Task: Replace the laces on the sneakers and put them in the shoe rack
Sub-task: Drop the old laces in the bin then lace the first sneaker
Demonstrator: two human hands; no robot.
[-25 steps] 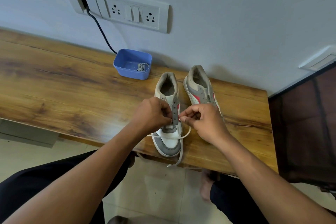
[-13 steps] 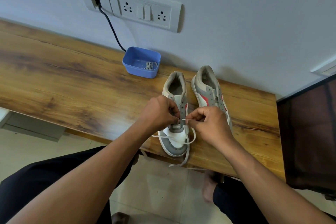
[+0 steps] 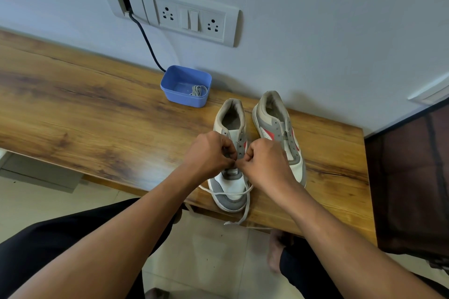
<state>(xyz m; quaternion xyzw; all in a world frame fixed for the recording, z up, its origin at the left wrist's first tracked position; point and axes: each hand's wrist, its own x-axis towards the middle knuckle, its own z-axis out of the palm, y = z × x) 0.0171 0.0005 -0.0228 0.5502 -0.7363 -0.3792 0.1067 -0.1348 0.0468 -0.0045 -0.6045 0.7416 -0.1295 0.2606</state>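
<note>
- Clearly the lacing is at an early stage: on the first sneaker (image 3: 230,185) the white lace (image 3: 226,194) crosses only at the toe end, and the eyelets higher up, toward the heel, are empty.
- Both loose ends of this lace lie over the toe and hang off the front edge of the wooden bench (image 3: 97,116), so most of its length is not yet threaded.
- The left hand (image 3: 209,153) has its fingers curled onto the eyelet flap of the first sneaker, low on the row.
- The right hand (image 3: 264,165) is also curled, thumb and forefinger pressed together in a pinch just beside the left fingertips — I judge it pinches the white lace, but the tip itself is hidden.
- The second sneaker (image 3: 272,124) stands just beside the first, heel to the wall, and I see no lace in its eyelets; it is all left to do.
- After that both shoes must go to the shoe rack. A dark piece of furniture (image 3: 408,177) stands at the right end of the bench; whether it is the rack I cannot tell.
- A blue tub (image 3: 182,99) sits near the wall behind the sneakers, with a grey lace bundle (image 3: 198,91) inside — old or spare, I cannot say.
- Above it are a socket panel (image 3: 189,19) and a black cable (image 3: 148,43) going down behind the tub.
- Nothing blocks the hands; only the hanging ends could catch on the bench edge.
</note>
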